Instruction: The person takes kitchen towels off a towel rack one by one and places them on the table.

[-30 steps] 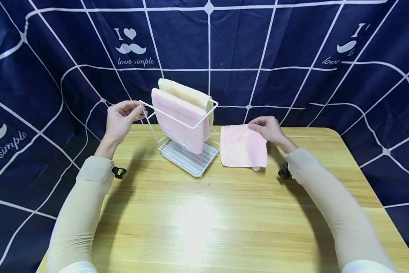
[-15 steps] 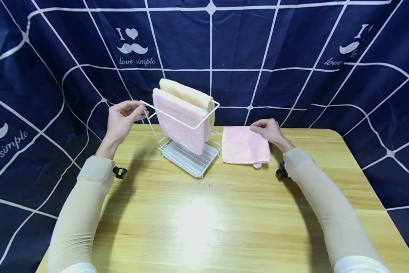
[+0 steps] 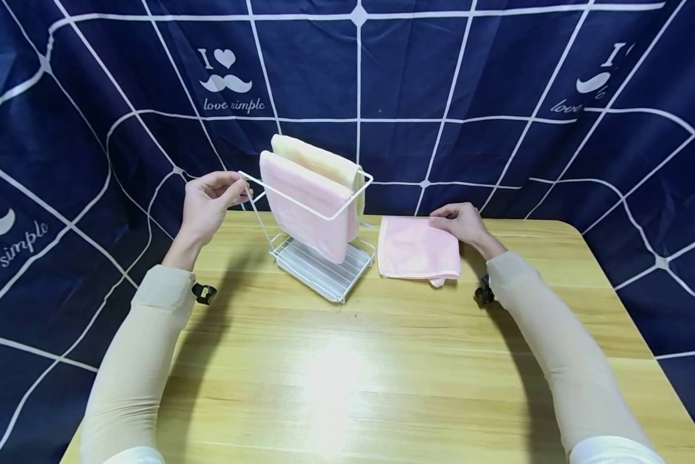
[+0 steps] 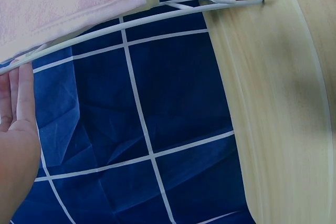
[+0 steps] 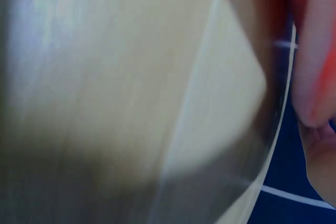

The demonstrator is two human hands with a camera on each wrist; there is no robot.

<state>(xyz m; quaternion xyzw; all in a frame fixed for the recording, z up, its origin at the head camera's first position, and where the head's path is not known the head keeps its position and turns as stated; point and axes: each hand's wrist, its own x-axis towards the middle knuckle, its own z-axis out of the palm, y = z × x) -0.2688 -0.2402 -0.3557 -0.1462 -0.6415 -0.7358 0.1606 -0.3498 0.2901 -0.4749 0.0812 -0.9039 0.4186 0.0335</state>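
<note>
Pinching the wire rack (image 3: 324, 269) at its top left, the left hand (image 3: 210, 198) likely steadies it, while the right hand (image 3: 463, 222) pinches the pink cloth (image 3: 417, 248) (beside the rack on the bench (image 3: 440, 361)), perhaps for control

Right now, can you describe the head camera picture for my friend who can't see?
A person's left hand grips a white wire rack, where a pink towel and a yellow towel hang. The right hand grips a pink cloth on the wooden table.

We look in on a cloth-screened corner; navy printed drapes (image 3: 306, 64) hang around a wood-grain bench (image 3: 428, 367).
</note>
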